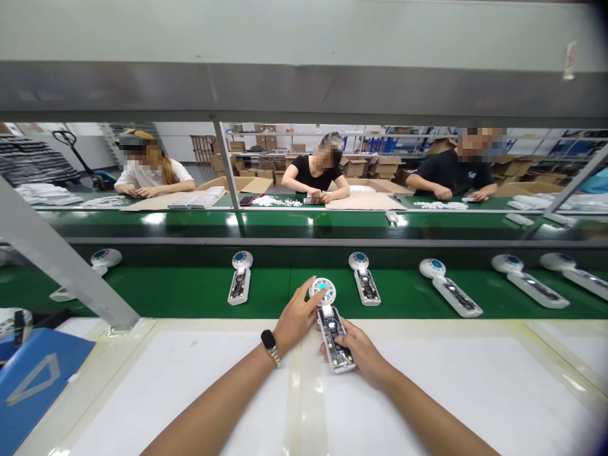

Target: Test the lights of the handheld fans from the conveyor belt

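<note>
A white handheld fan [336,339] with a round head and blue centre is tilted over the near edge of the worktop. Its handle lies uncovered, so the dark inner parts show. My right hand [363,351] is closed around the lower handle, thumb on the front. At the round head, my left hand [298,313] grips from the left side, its fingertips on the rim and face. On the green belt beyond lie similar fans, one fan [240,278] to the left and another fan [365,278] to the right.
Several more fans, such as this one [451,288], lie along the green conveyor belt [180,285]. A white worktop [228,405] is under my forearms. A slanted metal post [71,259] and blue box [42,386] stand left. Three people sit across the line beside small white parts [275,201].
</note>
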`<state>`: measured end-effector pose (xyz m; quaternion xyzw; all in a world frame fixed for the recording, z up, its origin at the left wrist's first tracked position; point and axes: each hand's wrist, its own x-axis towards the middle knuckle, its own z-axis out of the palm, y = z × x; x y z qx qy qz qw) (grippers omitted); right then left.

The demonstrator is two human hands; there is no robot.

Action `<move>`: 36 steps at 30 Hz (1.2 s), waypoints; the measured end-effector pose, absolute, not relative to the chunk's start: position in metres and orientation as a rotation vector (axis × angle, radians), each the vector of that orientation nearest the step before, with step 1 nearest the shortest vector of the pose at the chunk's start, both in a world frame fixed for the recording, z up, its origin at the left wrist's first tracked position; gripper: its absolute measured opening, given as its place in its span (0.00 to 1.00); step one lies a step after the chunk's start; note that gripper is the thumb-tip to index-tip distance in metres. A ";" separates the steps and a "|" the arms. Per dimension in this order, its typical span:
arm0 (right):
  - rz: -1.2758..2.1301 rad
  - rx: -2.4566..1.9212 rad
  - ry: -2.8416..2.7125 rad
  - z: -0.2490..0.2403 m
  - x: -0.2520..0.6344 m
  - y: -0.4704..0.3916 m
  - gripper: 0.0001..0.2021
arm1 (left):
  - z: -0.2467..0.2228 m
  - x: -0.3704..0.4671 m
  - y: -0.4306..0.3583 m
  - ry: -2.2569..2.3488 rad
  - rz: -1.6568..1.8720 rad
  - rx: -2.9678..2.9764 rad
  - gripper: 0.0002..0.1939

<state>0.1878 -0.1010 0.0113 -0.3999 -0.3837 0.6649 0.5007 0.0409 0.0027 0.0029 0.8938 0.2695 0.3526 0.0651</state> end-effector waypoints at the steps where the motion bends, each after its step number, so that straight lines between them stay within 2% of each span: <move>1: 1.620 -0.947 -0.932 0.012 0.188 -0.101 0.17 | 0.003 0.041 0.003 0.814 1.057 2.696 0.26; 28: 1.632 -0.908 -0.937 0.012 0.189 -0.101 0.18 | 0.003 0.042 0.003 0.790 1.084 2.696 0.24; 36: 1.630 -0.891 -0.917 0.012 0.190 -0.101 0.22 | 0.003 0.042 0.002 0.801 1.068 2.692 0.25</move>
